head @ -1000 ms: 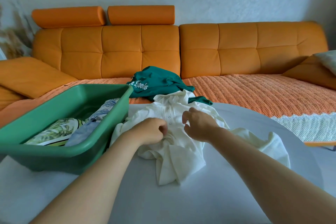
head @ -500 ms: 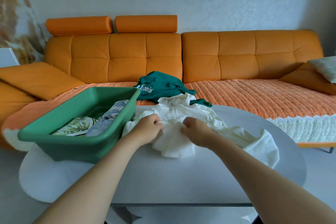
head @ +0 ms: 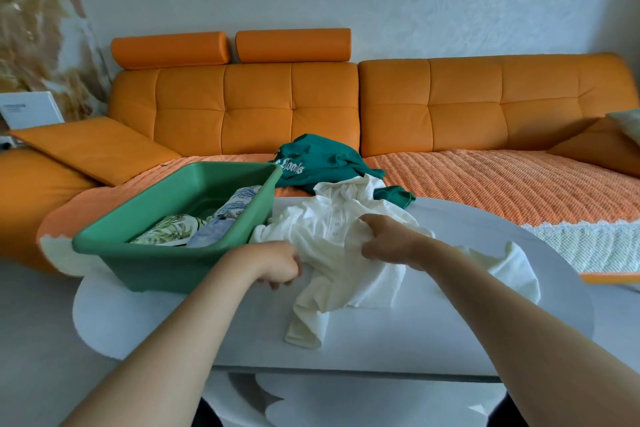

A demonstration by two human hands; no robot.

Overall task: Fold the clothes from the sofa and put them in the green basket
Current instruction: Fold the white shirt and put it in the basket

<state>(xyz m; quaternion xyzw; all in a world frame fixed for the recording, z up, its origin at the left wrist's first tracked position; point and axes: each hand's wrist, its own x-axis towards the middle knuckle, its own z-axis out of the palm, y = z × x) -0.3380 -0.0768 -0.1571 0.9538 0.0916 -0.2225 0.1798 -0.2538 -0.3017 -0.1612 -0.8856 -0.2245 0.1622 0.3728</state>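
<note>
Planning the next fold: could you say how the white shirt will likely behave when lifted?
Probably floppy: the white shirt lies crumpled, bunching at the left hand and right hand. Its loose sleeve may dangle and drag.

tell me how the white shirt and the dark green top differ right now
1. The white shirt lies on the table; the green top sits on the sofa seat behind it.
2. The left hand and right hand both grip the white shirt; no hand is on the green top.
3. The white shirt is plain with buttons; the green top bears white lettering.
Both are crumpled, unfolded and outside the green basket.
</note>
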